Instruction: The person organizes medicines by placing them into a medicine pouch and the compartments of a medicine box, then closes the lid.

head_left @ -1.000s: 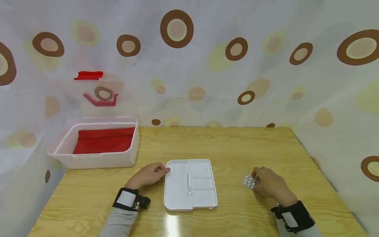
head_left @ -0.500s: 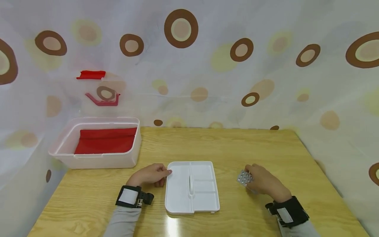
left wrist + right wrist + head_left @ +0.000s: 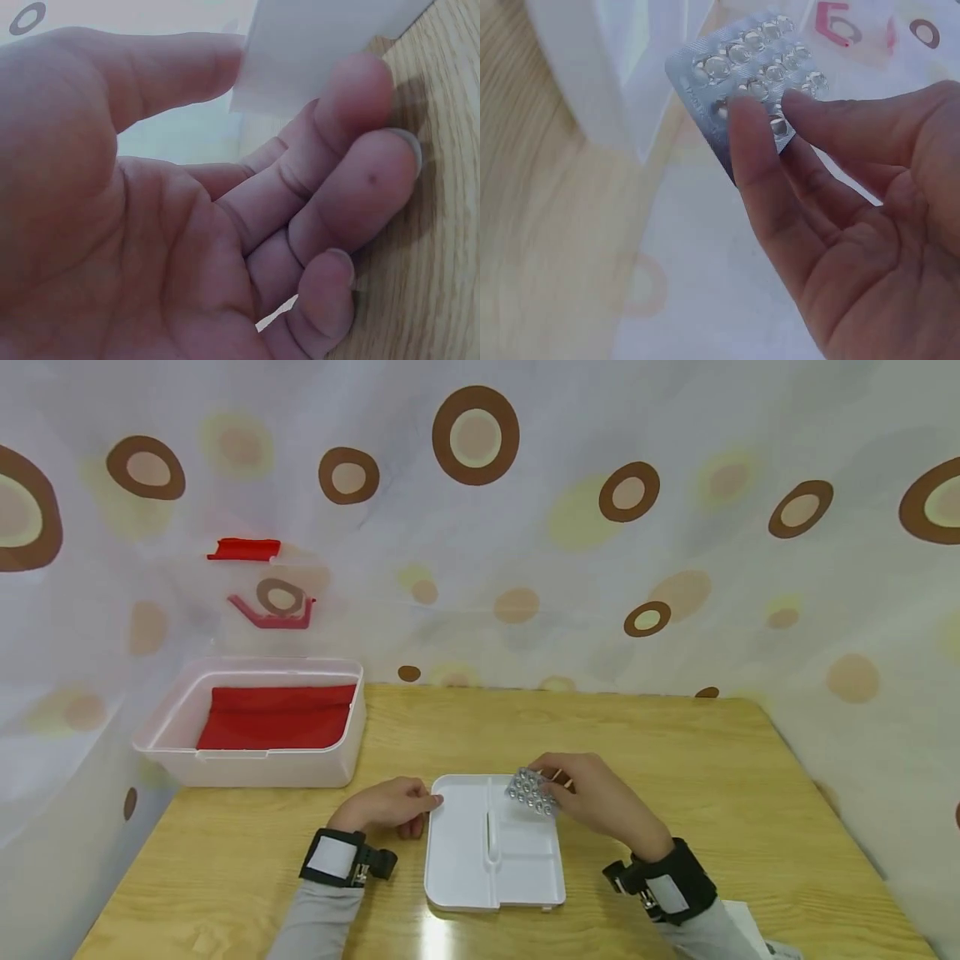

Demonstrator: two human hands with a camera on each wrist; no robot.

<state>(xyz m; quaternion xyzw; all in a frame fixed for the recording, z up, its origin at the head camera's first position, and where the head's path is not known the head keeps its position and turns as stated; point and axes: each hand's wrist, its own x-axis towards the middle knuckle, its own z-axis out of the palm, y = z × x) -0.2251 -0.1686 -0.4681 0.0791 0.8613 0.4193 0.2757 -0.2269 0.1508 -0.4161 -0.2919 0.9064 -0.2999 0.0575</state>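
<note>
- Faint marks run along the edge of the silver blister pack point(image 3: 531, 791), too blurred to read.
- The right hand point(image 3: 592, 789) pinches the pack between thumb and fingertips, the gap closed to little more than the pack's thickness.
- The pack is over the far right compartment of the white tray point(image 3: 457, 843); whether it touches the tray I cannot tell.
- Seen from the head, the pack slants, its upper left corner leading away from the hand; fingers cover part, so I cannot tell which side is longer.
- The right wrist view brings out clear domes in rows running from lower left to upper right.
- The left hand point(image 3: 390, 806) holds the tray's left rim, thumb on the edge; the left wrist view adds its other fingers, loosely bent, close to the wooden table point(image 3: 465, 727).
- Only the head view shows the pale box point(image 3: 277, 768) with a red sheet point(image 3: 277, 718) inside, and 2 wristbands, the left point(image 3: 332, 857) and right point(image 3: 667, 887), with white patches.
</note>
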